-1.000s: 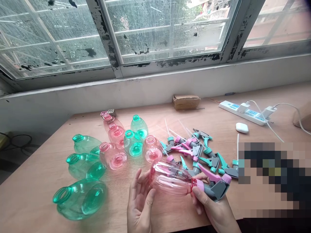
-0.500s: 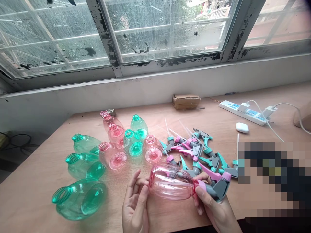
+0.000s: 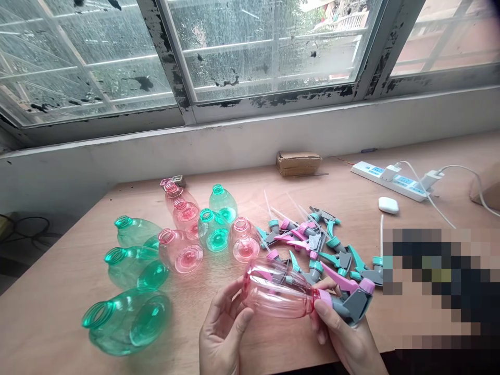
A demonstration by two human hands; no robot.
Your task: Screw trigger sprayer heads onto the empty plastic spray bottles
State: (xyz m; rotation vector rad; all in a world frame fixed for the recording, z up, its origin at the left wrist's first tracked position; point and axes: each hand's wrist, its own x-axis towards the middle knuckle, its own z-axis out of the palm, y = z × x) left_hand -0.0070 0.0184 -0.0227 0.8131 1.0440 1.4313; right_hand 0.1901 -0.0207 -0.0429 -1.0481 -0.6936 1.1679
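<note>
A clear pink spray bottle (image 3: 279, 291) lies sideways in front of me, its base to the left. A pink-and-grey trigger sprayer (image 3: 353, 297) sits on its neck. My right hand (image 3: 346, 328) is closed round the joint of neck and sprayer, thumb on the near side. Around the base end curls my left hand (image 3: 226, 323), with fingers behind and thumb at the lower edge. Just beyond the bottle lies a pile of loose trigger sprayers (image 3: 312, 242) in pink, teal and grey, several with thin clear tubes.
Open green bottles (image 3: 130, 323) lie at the left; pink bottles (image 3: 182, 252) and more green ones stand or lean beside them. A cardboard box (image 3: 299, 164), white power strip (image 3: 390, 179) and white case (image 3: 388, 205) are farther back. A blurred patch covers the lower right.
My left hand has moved right and closed its fingers and thumb onto the bottle's base. The right hand keeps its hold on the neck, almost unmoved.
</note>
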